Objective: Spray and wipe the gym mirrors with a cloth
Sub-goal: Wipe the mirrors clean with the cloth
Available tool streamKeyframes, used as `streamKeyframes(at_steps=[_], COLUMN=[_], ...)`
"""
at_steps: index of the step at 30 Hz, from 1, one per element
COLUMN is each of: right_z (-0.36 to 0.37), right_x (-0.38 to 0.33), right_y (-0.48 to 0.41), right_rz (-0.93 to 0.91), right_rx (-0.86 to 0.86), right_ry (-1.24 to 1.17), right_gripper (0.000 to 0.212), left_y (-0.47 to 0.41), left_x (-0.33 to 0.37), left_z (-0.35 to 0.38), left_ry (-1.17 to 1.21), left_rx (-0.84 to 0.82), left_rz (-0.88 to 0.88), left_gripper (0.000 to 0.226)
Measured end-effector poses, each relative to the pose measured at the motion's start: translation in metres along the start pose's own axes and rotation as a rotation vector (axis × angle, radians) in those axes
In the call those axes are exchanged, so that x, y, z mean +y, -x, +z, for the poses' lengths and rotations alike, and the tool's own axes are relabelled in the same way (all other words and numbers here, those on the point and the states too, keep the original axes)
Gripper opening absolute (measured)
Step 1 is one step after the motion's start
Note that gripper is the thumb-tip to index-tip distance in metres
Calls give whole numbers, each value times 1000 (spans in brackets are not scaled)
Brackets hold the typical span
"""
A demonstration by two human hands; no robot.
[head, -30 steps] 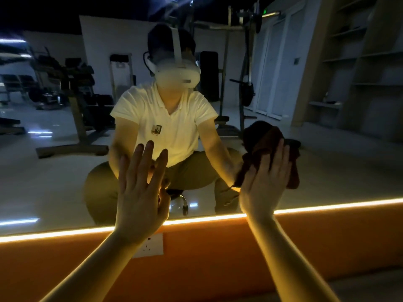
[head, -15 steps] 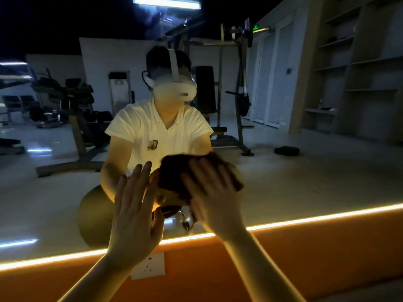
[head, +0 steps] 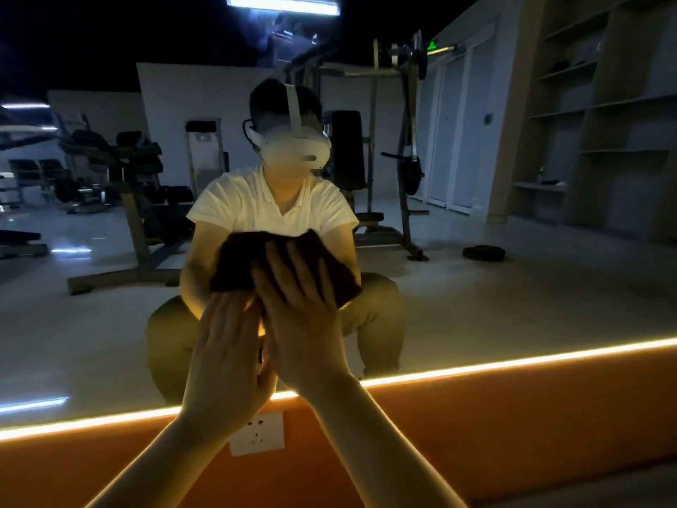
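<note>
Your right hand [head: 300, 324] lies flat against the large wall mirror [head: 513, 287], its fingers [head: 278, 265] straight and fanned, pressing the dark brown, crumpled cloth [head: 238, 262] onto the glass. Nothing is curled round the cloth; it is pinned only by the flat of the fingers. The cloth sits under your fingertips and reaches past them toward 12 o'clock. It also spreads out to 9 o'clock as a loose bunch and to 3 o'clock as a pointed corner. It lies near the middle of the mirror, over your reflected chest.

Your left hand [head: 227, 361] sits just beside the right one, at its 8 o'clock, palm toward the glass with fingers straight and close together, holding nothing. Its fingertips come up to the cloth's lower edge; you cannot tell whether they touch it.

Below the mirror a glowing amber light strip [head: 513, 364] runs along the orange wall base [head: 549, 416], and a white wall socket [head: 257, 434] sits at 6 o'clock from your hands.

A green lit sign [head: 434, 44] shows in the reflection at 1 o'clock; its lettering is too small to read.
</note>
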State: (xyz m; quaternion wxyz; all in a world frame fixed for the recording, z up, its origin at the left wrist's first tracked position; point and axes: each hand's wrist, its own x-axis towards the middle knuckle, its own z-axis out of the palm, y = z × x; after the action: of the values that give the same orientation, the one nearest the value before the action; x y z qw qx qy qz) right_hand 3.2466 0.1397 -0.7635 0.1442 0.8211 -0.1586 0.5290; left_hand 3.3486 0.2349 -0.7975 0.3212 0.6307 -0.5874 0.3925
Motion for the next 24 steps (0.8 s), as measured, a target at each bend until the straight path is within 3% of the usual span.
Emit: streamKeyframes(at_steps=[2, 4, 8, 12, 13, 18, 21, 24], right_z=[-2, -12, -38, -40, -36, -14, -17, -38], right_x=[16, 49, 106, 86, 71, 15, 41, 74], right_y=[1, 4, 4, -13, -16, -5, -6, -33], right_rz=[-144, -111, 222, 504, 476, -36, -89, 9], right_rx=[-39, -21, 110, 216, 202, -8, -16, 38], right_ry=[44, 120, 202, 102, 64, 110, 202, 230], right_gripper=[52, 49, 50, 49, 47, 49, 51, 52], left_y=[0, -6, -19, -21, -22, -30, -44, -72], left_x=[-2, -2, -3, -3, -2, -12, -21, -27], left_z=[-5, -12, -26, -29, -27, -18, -22, -29], left_ry=[13, 46, 71, 14, 0, -2, 5, -48], left_rx=[12, 16, 68, 60, 41, 85, 132, 158], left_rz=[-3, 4, 33, 54, 50, -7, -19, 18], left_gripper=[53, 53, 61, 71, 73, 68, 69, 71])
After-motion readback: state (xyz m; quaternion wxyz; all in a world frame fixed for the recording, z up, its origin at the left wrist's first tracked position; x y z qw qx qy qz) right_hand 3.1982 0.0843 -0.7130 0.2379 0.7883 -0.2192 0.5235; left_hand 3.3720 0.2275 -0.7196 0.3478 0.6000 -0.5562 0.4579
